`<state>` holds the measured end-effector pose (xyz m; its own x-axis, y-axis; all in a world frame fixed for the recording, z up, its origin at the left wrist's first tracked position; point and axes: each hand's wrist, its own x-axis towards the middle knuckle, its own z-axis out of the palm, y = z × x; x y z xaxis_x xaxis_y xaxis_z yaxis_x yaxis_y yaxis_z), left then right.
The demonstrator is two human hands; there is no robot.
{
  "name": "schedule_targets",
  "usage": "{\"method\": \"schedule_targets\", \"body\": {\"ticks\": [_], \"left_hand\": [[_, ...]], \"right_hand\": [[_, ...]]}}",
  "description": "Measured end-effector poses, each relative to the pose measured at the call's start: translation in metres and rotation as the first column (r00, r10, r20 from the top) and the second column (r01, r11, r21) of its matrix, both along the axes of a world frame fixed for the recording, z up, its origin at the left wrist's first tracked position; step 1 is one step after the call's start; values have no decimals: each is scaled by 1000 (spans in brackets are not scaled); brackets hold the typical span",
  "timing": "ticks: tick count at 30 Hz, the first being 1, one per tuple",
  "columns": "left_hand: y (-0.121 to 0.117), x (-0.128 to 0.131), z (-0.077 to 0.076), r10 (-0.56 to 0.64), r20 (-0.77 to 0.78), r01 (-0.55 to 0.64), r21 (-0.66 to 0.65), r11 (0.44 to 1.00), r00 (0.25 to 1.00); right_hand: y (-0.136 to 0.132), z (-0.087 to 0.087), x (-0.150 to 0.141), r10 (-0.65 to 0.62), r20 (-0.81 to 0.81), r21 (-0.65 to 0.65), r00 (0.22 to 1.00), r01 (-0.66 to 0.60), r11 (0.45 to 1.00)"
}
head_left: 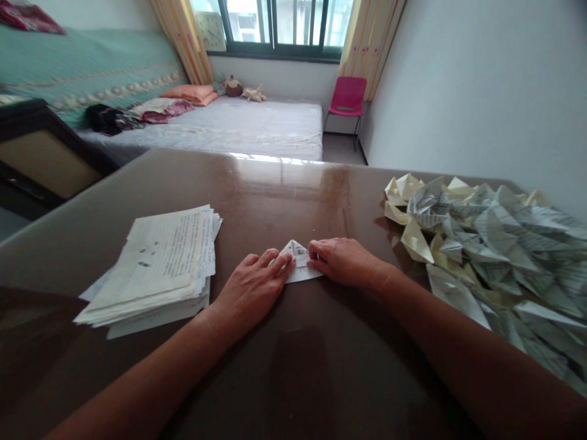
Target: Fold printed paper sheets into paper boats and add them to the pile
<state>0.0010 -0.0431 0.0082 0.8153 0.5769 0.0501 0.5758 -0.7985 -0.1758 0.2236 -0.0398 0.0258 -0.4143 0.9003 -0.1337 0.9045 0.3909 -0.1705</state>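
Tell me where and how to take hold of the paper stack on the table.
Probably by the right edge of the paper stack, coming from the right, thumb above and fingers beneath: it lies flat with its sheets unevenly layered, and that side faces the left hand.

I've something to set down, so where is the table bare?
The table has bare room beyond the left hand and right hand, between the stack and the folded pile; also on the near side of the sheet. Crowded: right, under the pile; left, under the stack; and where both hands touch the sheet.
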Motion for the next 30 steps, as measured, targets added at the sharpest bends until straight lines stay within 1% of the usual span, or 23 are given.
{"method": "schedule_targets", "body": {"ticks": [4,7,8,10,12,13,16,18,21,24,27,28,30], "left_hand": [[-2,-4,7,33,-28,-33,-2,999,999],[-1,-6,11,54,-24,-54,-31,998,998],[-1,-6,12,63,-14,-64,-46,997,998],[0,-7,13,84,21,-82,-76,994,996],[0,-7,12,99,62,-93,-95,991,993],[0,-6,11,104,82,-95,-97,991,991],[1,-6,9,127,125,-115,-98,989,984],[2,-6,8,154,147,-140,-103,985,977],[3,-7,7,183,166,-166,-108,980,969],[3,-7,6,190,167,-175,-104,979,967],[2,-7,5,190,175,-174,-102,979,966],[2,-7,4,193,208,-177,-90,980,959],[2,-5,4,193,331,-192,-38,981,924]], "right_hand": [[5,-1,11,-33,34,-43,999,34,998],[10,-2,20,-137,80,-45,987,141,989],[12,-2,22,-176,67,-32,982,178,983],[14,-3,22,-217,-34,15,975,218,976],[14,-6,17,-192,-151,75,970,205,976],[13,-7,13,-167,-182,104,969,188,977],[8,-13,0,-108,-197,146,974,138,980],[5,-17,-5,-104,-215,138,971,136,981],[5,-21,-7,-131,-264,72,956,155,985],[6,-24,-7,-167,-357,-35,919,166,986],[8,-23,-6,-181,-501,-106,846,147,983],[8,-22,-6,-178,-554,-108,813,143,984],[7,-18,-6,-157,-638,-95,753,125,988]]}}
